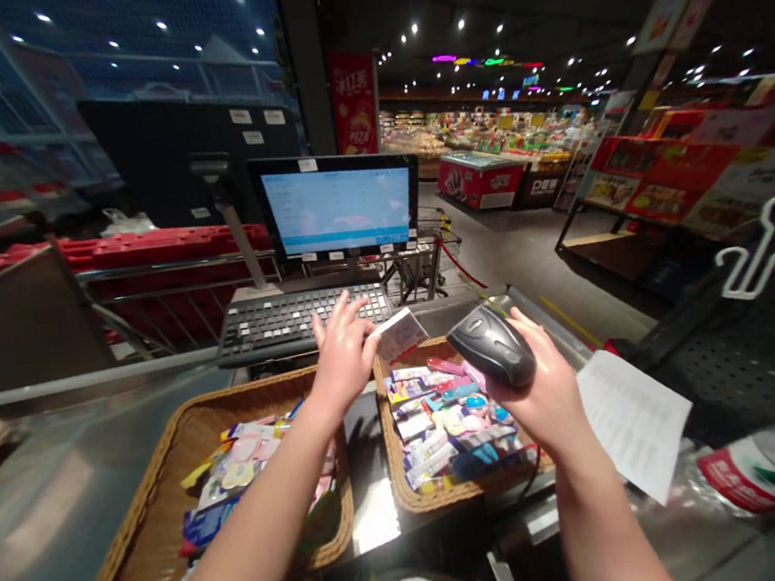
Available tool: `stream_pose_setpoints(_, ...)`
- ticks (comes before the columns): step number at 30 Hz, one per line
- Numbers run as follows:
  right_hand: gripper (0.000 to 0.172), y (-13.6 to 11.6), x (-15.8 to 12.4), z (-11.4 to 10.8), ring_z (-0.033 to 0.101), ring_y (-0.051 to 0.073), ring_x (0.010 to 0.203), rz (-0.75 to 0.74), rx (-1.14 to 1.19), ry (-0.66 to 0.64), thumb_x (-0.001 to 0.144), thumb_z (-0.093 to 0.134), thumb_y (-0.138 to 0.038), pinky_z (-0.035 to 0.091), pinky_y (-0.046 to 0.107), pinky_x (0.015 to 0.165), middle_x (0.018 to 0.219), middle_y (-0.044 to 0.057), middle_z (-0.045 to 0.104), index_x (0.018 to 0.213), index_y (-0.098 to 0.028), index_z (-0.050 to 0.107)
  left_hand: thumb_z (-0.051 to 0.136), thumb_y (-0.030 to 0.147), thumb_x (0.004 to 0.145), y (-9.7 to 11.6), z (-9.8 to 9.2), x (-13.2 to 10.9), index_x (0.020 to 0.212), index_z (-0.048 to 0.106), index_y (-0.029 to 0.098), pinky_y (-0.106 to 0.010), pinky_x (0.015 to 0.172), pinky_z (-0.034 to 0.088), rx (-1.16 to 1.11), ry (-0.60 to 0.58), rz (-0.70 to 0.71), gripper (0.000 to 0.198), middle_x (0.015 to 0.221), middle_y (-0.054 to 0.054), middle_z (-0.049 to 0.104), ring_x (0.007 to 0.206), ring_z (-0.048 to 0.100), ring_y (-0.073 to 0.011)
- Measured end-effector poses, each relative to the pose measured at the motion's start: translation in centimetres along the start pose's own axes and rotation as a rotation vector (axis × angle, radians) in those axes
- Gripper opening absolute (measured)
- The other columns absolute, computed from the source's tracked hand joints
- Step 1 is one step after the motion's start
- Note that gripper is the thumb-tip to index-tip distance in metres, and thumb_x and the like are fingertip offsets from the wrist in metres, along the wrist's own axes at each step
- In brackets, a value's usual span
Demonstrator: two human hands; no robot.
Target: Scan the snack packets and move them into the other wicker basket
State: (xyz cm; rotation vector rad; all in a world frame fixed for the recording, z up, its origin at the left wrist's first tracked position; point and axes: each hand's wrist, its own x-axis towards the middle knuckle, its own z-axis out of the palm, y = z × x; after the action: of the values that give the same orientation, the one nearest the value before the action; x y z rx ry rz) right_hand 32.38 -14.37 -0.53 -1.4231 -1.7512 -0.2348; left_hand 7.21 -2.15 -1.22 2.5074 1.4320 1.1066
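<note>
My right hand (pixel 541 384) is wrapped round a dark handheld barcode scanner (pixel 490 345), held above the right wicker basket (pixel 405 492), which is full of small colourful packets. My left hand (pixel 342 350) holds a small flat white packet (pixel 399 333) by its edge, just in front of the scanner's head. Both hands hover over the checkout counter, near the keyboard (pixel 291 320).
A monitor (pixel 337 207) with a lit screen stands behind the keyboard. A larger wicker basket (pixel 126 558) with several packets sits at the left. A printed paper sheet (pixel 633 419) lies to the right. Shop aisles and red displays lie beyond.
</note>
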Motion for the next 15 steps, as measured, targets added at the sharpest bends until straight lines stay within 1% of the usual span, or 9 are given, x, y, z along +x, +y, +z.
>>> stream_pose_setpoints(3, 0.048, -1.6, 0.7, 0.6, 0.04, 0.038, 0.141, -0.065, -0.002, -0.024, 0.077, 0.062, -0.024, 0.029, 0.066, 0.114, 0.13, 0.014, 0.061, 0.124, -0.019, 0.057, 0.05, 0.024, 0.092, -0.8, -2.9, -0.5, 0.085, 0.06, 0.02, -0.073, 0.114, 0.011, 0.029, 0.088, -0.017, 0.013, 0.145, -0.011, 0.053, 0.148, 0.027, -0.0318)
stream_pose_setpoints(7, 0.045, -3.8, 1.5, 1.8, 0.038, 0.039, 0.142, -0.123, 0.015, -0.072, 0.077, 0.062, -0.022, 0.027, 0.067, 0.115, 0.133, 0.014, 0.059, 0.121, -0.02, 0.059, 0.048, 0.026, 0.092, -2.0, -5.9, -1.3, 0.087, 0.06, 0.02, -0.072, 0.115, 0.01, 0.064, 0.169, -0.04, 0.015, 0.146, -0.012, 0.052, 0.149, 0.026, -0.0314)
stream_pose_setpoints(11, 0.042, -6.0, 1.9, 3.2, 0.037, 0.039, 0.142, -0.177, 0.057, -0.12, 0.075, 0.063, -0.02, 0.026, 0.069, 0.114, 0.133, 0.013, 0.058, 0.117, -0.02, 0.06, 0.048, 0.027, 0.092, -3.2, -8.3, -2.2, 0.086, 0.06, 0.02, -0.069, 0.116, 0.012, 0.063, 0.218, -0.074, 0.016, 0.144, -0.012, 0.054, 0.148, 0.029, -0.0306)
stream_pose_setpoints(15, 0.043, -7.8, 2.0, 4.3, 0.037, 0.04, 0.142, -0.223, 0.087, -0.162, 0.074, 0.062, -0.019, 0.026, 0.071, 0.113, 0.133, 0.013, 0.058, 0.117, -0.02, 0.06, 0.048, 0.029, 0.091, -4.5, -10.3, -3.1, 0.084, 0.061, 0.02, -0.069, 0.116, 0.014, 0.045, 0.252, -0.149, 0.017, 0.142, -0.011, 0.056, 0.147, 0.031, -0.0304)
